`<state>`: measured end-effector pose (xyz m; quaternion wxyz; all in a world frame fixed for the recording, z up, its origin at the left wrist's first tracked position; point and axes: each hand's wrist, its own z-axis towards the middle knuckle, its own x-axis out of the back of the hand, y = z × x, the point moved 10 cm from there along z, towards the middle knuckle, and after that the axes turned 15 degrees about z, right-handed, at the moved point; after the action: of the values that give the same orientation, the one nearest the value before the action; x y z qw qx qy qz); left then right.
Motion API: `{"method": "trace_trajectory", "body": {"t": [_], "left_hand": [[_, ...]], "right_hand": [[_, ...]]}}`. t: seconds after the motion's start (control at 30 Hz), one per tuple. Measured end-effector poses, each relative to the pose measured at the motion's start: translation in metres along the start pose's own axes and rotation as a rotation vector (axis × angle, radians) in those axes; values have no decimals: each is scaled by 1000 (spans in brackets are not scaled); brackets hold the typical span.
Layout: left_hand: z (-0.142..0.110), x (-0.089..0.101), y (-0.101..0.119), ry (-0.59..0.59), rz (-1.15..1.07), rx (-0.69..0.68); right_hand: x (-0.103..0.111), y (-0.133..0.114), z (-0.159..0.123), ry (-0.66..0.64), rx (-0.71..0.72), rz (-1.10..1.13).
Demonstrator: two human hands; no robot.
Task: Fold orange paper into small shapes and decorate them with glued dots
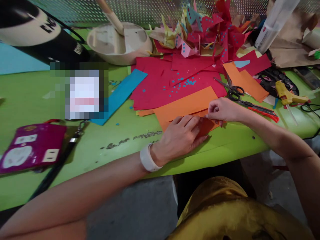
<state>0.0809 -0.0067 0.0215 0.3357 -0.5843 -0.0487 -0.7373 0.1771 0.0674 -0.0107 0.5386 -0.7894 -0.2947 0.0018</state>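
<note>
My left hand, with a white band on its wrist, lies flat over orange paper near the table's front edge, fingers stretched and thumb apart. Close to its fingertips, my right hand is closed in a pinch at the edge of the orange paper. Part of that paper is hidden under both hands. Behind it, red sheets are piled up, with small blue paper bits scattered on top. Black-handled scissors and a red-and-black utility knife lie just beyond my right wrist.
A blue paper strip lies left of the pile. Farther left are a purple pouch and a large bottle. Folded paper shapes and a pale bowl stand behind. A yellow glue gun lies at the right.
</note>
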Motion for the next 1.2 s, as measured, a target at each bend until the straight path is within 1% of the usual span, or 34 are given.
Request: {"method": "trace_trajectory", "body": {"t": [0.2, 0.3, 0.47, 0.6, 0.8, 0.87, 1.0, 1.1, 1.2], "left_hand": [[0, -1, -1, -6, -38, 2], [0, -3, -1, -8, -13, -8], [0, -1, 0, 20, 2, -29], [1, 1, 0, 31, 10, -35], [2, 4, 0, 44, 25, -23], [2, 3, 1, 37, 32, -32], [1, 0, 2, 17, 39, -35], [0, -5, 1, -12, 23, -27], [1, -11, -3, -82, -19, -6]], "right_hand": [[0, -2, 0, 5, 10, -72], [-1, -1, 0, 2, 1, -75], [-1, 1, -1, -5, -23, -9], [-3, 2, 0, -40, -34, 68], [2, 13, 2, -79, -91, 132], [6, 15, 1, -92, -102, 140], [12, 12, -1, -77, -93, 149], [6, 10, -1, -79, -76, 174], [1, 12, 2, -75, -55, 165]]}}
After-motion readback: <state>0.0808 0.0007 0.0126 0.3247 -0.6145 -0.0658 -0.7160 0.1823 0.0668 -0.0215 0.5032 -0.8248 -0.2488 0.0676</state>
